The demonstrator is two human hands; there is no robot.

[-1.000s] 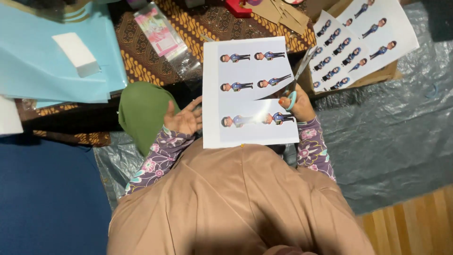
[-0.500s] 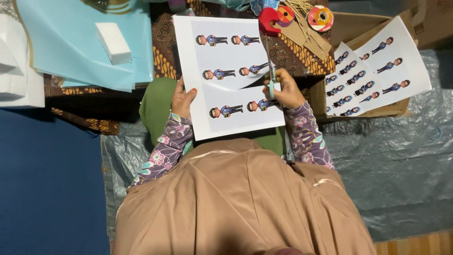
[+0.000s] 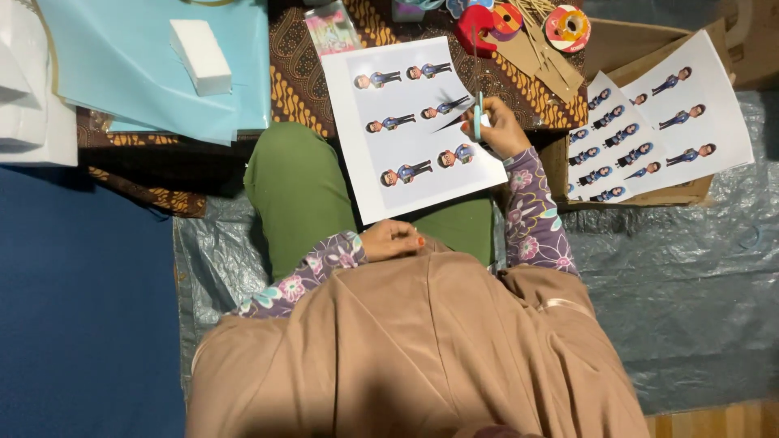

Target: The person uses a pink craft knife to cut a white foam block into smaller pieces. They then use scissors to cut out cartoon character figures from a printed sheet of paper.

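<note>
Head view, now closer on the lap than half a second ago. Printed sheet (image 3: 410, 130) of small cartoon figures now lying over the green-clad knees, top edge on the patterned cloth (image 3: 304, 73); earlier held up from the side by the left hand. Left hand (image 3: 392, 240) now off the side edge, curled loosely at the sheet's lower edge, fingers narrow, just touching the paper or merely beside it, hard to say. Right hand (image 3: 497, 130) closed round the pale blue handles of scissors (image 3: 466, 113), as before, blades now angled leftward across the sheet between two rows of figures. Blade tips thin and dark, contact with the paper not clear. Second sheet of figures (image 3: 665, 122) on a cardboard box (image 3: 633, 49) to the right, cut off partly by the box rim. White block (image 3: 200, 45) on light blue paper (image 3: 146, 81), upper left. Red tape dispenser (image 3: 479, 24) at the top edge, partly out of frame.
</note>
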